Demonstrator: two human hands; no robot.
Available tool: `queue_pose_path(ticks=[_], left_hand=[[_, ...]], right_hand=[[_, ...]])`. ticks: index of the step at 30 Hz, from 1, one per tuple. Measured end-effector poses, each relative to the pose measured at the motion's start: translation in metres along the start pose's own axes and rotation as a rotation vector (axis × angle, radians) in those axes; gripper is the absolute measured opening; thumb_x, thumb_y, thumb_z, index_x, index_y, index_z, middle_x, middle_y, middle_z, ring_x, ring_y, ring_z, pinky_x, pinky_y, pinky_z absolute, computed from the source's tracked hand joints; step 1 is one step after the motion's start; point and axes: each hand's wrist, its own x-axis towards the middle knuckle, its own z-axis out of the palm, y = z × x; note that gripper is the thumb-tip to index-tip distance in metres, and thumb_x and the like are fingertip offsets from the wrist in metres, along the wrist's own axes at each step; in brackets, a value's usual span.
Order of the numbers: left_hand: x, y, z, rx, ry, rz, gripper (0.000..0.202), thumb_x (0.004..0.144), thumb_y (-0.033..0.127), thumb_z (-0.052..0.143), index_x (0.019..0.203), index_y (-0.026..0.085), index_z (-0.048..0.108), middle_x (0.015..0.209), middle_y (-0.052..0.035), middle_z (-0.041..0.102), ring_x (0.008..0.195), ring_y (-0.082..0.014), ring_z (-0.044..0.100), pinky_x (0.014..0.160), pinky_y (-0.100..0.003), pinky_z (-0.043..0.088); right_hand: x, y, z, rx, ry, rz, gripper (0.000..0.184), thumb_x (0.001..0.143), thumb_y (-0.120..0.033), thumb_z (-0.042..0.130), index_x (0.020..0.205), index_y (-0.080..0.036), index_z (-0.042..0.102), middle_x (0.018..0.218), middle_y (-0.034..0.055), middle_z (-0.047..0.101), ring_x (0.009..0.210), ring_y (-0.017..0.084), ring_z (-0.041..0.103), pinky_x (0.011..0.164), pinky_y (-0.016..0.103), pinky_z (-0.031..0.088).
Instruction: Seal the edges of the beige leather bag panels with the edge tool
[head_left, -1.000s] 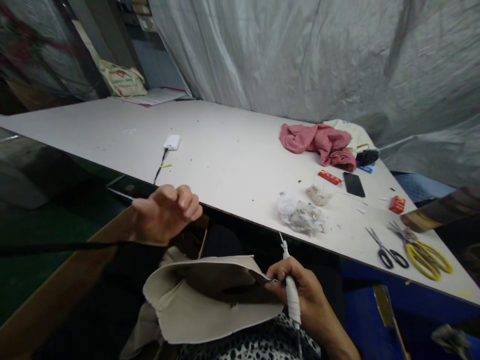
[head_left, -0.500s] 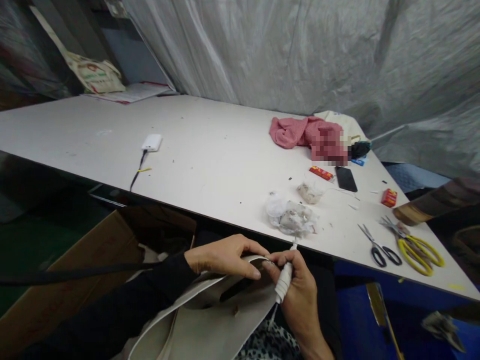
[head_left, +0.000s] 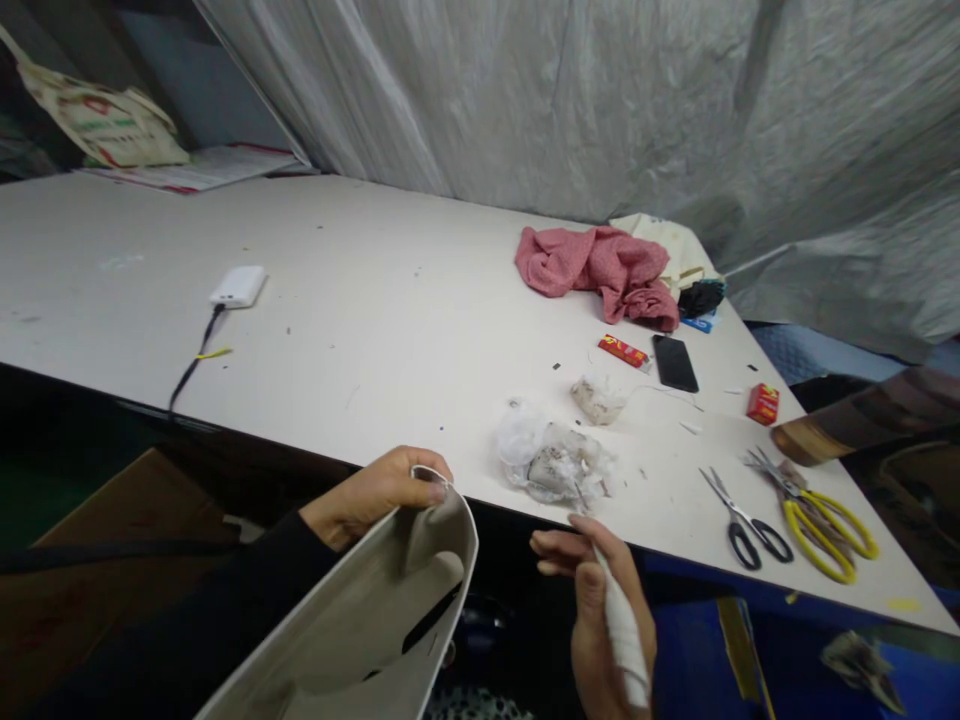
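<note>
- Left hand [head_left: 379,497]: pinching the pale piece [head_left: 367,620] by its rim, at the piece's one o'clock.
- Pale piece: at seven o'clock in view, apart from the right hand [head_left: 594,630].
- Right hand: curled about the wrapped tool [head_left: 624,635], at five o'clock.
- From the right hand, on the table [head_left: 375,310]: bag [head_left: 566,465] toward eleven, black scissors [head_left: 738,511] at two.
</note>
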Motion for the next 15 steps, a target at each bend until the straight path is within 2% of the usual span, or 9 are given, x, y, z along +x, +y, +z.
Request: queue_pose_path(ticks=[2,4,7,11,13,15], left_hand=[[0.005,0.002,-0.009,-0.165,0.027,-0.008,0.036,0.062,0.038,0.095,0.075,0.014,0.072,0.065,-0.0011,0.069,0.059,-0.0128,0.058,0.061,-0.024,0.044],[0.007,-0.001,-0.001,-0.226,0.013,-0.034,0.038,0.061,0.039,0.095,0.075,0.013,0.071,0.064,-0.0014,0.067,0.059,-0.0125,0.056,0.06,-0.024,0.043],[0.008,-0.013,0.035,-0.155,-0.011,-0.09,0.038,0.06,0.04,0.092,0.072,0.014,0.069,0.06,0.0002,0.063,0.055,-0.0115,0.05,0.056,-0.023,0.037],[0.009,-0.032,0.09,0.198,0.073,-0.037,0.022,0.071,0.034,0.078,0.072,0.014,0.071,0.064,-0.0006,0.064,0.062,-0.0144,0.051,0.06,-0.026,0.037],[0.01,-0.041,0.107,0.288,0.105,-0.017,0.017,0.075,0.031,0.071,0.074,0.014,0.072,0.066,-0.0012,0.065,0.065,-0.016,0.053,0.062,-0.027,0.038],[0.012,-0.047,0.115,0.333,0.11,-0.022,0.015,0.076,0.028,0.068,0.075,0.014,0.074,0.069,-0.0017,0.067,0.068,-0.0172,0.055,0.064,-0.028,0.039]], right_hand=[[0.017,0.002,-0.017,-0.036,0.042,-0.003,0.043,0.108,-0.053,0.046,0.136,-0.024,0.063,0.101,0.007,0.077,0.08,0.02,0.075,0.07,0.032,0.063],[0.034,0.003,-0.031,-0.165,0.095,0.012,0.042,0.106,-0.053,0.051,0.127,-0.022,0.07,0.098,0.0066,0.076,0.078,0.019,0.073,0.071,0.031,0.062],[0.051,0.005,-0.039,-0.332,0.16,0.046,0.036,0.102,-0.052,0.059,0.113,-0.021,0.074,0.092,0.0046,0.075,0.077,0.018,0.071,0.072,0.03,0.06],[0.059,0.009,-0.034,-0.393,0.174,-0.009,0.029,0.099,-0.048,0.063,0.103,-0.021,0.071,0.09,0.0029,0.075,0.078,0.018,0.071,0.075,0.03,0.058],[0.061,0.012,-0.032,-0.408,0.164,-0.059,0.026,0.1,-0.045,0.062,0.101,-0.021,0.071,0.089,0.002,0.075,0.081,0.018,0.071,0.078,0.029,0.057],[0.062,0.014,-0.031,-0.414,0.148,-0.093,0.023,0.102,-0.042,0.061,0.101,-0.021,0.07,0.087,0.0012,0.074,0.081,0.017,0.071,0.077,0.028,0.057]])
